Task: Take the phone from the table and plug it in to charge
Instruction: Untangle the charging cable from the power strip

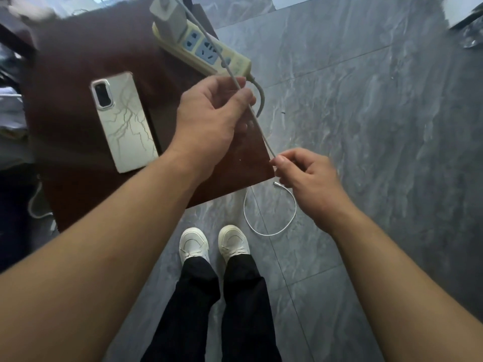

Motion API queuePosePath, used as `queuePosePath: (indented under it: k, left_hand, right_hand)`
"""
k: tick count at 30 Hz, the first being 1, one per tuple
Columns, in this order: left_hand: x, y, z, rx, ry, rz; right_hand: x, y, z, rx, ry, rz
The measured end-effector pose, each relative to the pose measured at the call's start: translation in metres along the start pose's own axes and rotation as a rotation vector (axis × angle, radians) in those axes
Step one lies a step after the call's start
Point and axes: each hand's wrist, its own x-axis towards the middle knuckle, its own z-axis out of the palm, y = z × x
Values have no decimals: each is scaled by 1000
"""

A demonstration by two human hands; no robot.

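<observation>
a view from above, down onto a person's two bare forearms, a dark brown table (78,74) and a grey stone floor (366,126). furthest left of both hands, the phone (122,121) lies face down on the table in a pale case with a branching line pattern, its camera end away from the person; no hand touches it, and it sits just to the left of the left wrist. the left hand (209,118) is raised over the table's right part, thumb and fingers pinched on a thin white charging cable (257,126). beyond that hand, the cable runs up to a white charger block (167,14) seated in a cream power strip (206,48) on the table's far edge. toward the person from the left hand, the cable slants down to the right hand (305,176), which grips it between thumb and forefinger just off the table's near right corner. below the right hand the cable drops in a loose loop over the floor and curls back up, its small plug end (276,183) hanging free just left of the right hand's fingers. white shoes and dark trousers show beneath the arms. judging by this, the charger looks already seated in the strip and the cable is being gathered; still left are getting hold of the plug end, picking up the phone, and joining the two.
</observation>
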Motion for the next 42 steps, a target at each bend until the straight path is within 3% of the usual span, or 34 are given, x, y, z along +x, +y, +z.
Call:
queuePosePath:
  k: [4, 7, 10, 15, 24, 34, 42]
  left_hand:
    - [-21, -13, 11, 109, -110, -110]
    - [-39, -16, 17, 66, -179, -195]
    - [-49, -13, 16, -9, -149, -216]
    - [-57, -7, 1, -37, -79, -201]
    - [-108, -11, -9, 128, -366, -278]
    - [-118, -16, 3, 115, -277, -165]
    - [-139, -27, 18, 170, -384, -266]
  right_hand:
    - [-8, -9, 1, 39, -16, -16]
    - [-17, -19, 0, 70, -21, -54]
    - [-27, -19, -3, 38, 11, -39]
    - [-62, 2, -3, -217, 100, 61]
    - [-104, -12, 16, -69, 149, -4]
    - [-107, 1, 3, -116, 111, -50]
    - [-102, -22, -12, 173, 161, -94]
